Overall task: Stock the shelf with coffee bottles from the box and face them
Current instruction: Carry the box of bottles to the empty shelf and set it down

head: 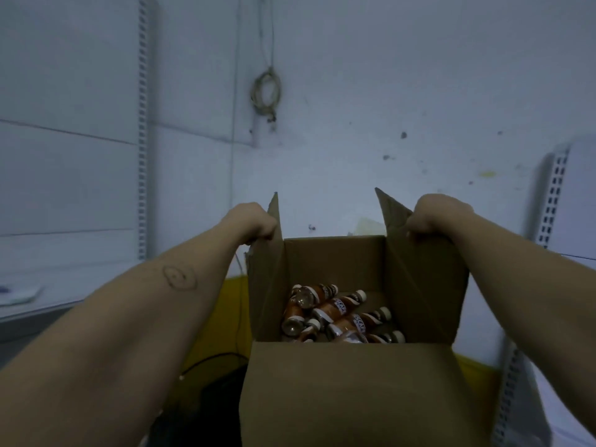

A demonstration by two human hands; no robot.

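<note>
An open brown cardboard box (348,391) fills the lower middle of the head view. Several coffee bottles (335,314) with orange-brown labels and white caps lie jumbled on their sides at its bottom. My left hand (254,222) grips the top edge of the box's left flap. On the right flap, my right hand (433,216) grips the top edge the same way. Both flaps stand upright. The near flap hangs toward me and hides the box's front.
White shelf boards (64,175) with a slotted upright (142,156) stand at the left. Another slotted upright (553,201) stands at the right. A white wall with a coiled cable (266,91) is behind. Something yellow (233,314) lies under the box.
</note>
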